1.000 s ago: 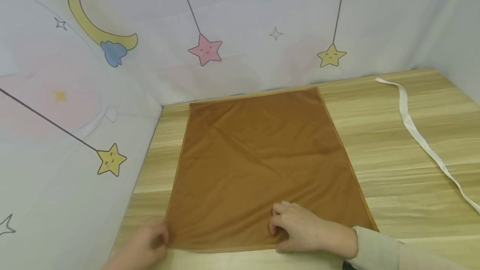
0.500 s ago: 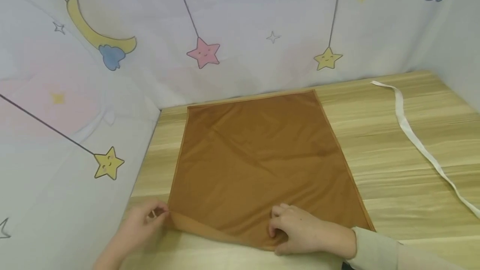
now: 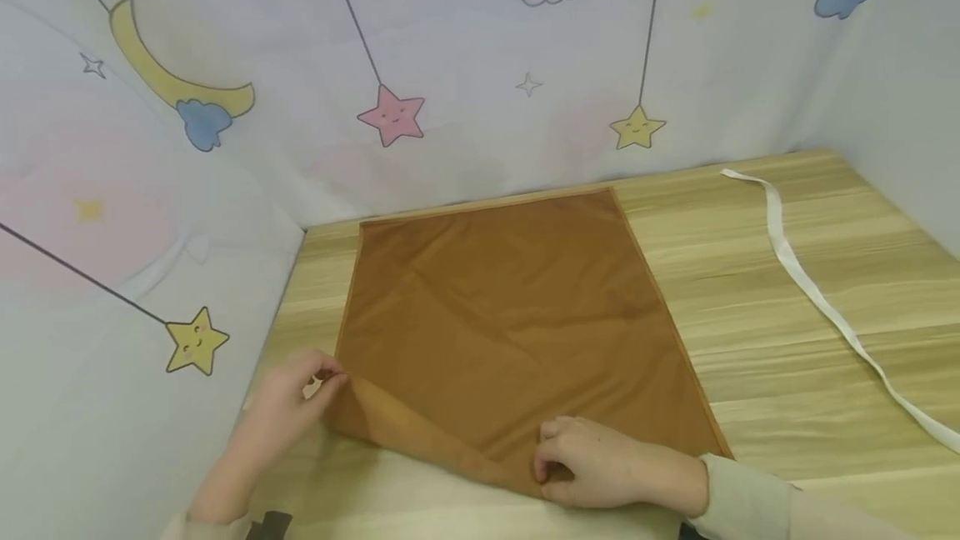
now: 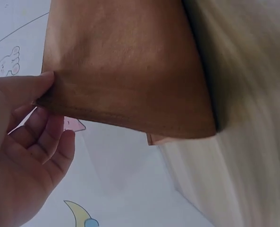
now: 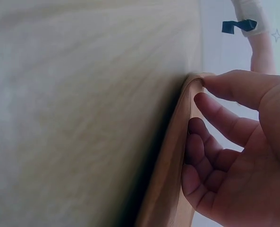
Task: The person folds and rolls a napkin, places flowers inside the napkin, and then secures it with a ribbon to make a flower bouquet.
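A large brown cloth [image 3: 517, 307] lies on the wood-patterned tabletop, its surface lightly wrinkled. My left hand [image 3: 292, 402] pinches its near left corner between thumb and fingers and holds that corner raised, folded back over the cloth. From the left wrist view, the thumb [image 4: 29, 89] presses the lifted cloth [image 4: 125, 71] near its edge. My right hand [image 3: 600, 461] rests at the near edge, right of the middle, with curled fingers on the cloth. In the right wrist view, the thumb and index fingertips hold the edge of the cloth [image 5: 170, 175].
A white ribbon-like strip [image 3: 813, 290] lies in a loose curve on the tabletop [image 3: 750, 340] to the right. A pale curtain [image 3: 465, 40] printed with stars and moons hangs behind and at the left, against the table's edges.
My left hand has lifted the near left corner and drawn it up and away from the near edge, so a fold has formed. The right hand has stayed at the near edge.
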A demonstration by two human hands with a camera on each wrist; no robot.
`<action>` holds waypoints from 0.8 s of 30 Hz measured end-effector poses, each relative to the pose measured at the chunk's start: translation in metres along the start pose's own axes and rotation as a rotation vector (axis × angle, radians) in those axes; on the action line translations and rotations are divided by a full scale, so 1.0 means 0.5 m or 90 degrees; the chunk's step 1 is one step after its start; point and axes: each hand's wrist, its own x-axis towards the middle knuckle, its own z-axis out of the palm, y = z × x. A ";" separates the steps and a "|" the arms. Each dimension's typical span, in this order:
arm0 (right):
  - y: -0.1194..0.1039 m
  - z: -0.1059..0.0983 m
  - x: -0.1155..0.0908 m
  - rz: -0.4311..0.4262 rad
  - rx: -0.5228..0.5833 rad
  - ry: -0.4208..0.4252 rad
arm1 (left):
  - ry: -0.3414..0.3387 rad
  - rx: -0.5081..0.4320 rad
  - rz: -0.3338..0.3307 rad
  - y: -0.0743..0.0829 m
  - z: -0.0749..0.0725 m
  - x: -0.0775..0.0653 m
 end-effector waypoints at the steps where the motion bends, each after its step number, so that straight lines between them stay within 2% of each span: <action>1: 0.001 0.000 0.000 0.000 0.005 -0.001 | 0.006 0.007 0.005 0.001 0.002 0.007; 6: 0.005 -0.001 -0.001 0.001 0.017 -0.005 | 0.033 0.028 0.025 0.011 0.011 0.045; 16: 0.006 -0.005 -0.004 0.007 0.043 0.004 | 0.077 0.000 0.077 0.025 0.029 0.113; 24: 0.019 -0.016 -0.014 0.063 0.055 0.018 | 0.068 -0.003 0.057 0.033 0.035 0.161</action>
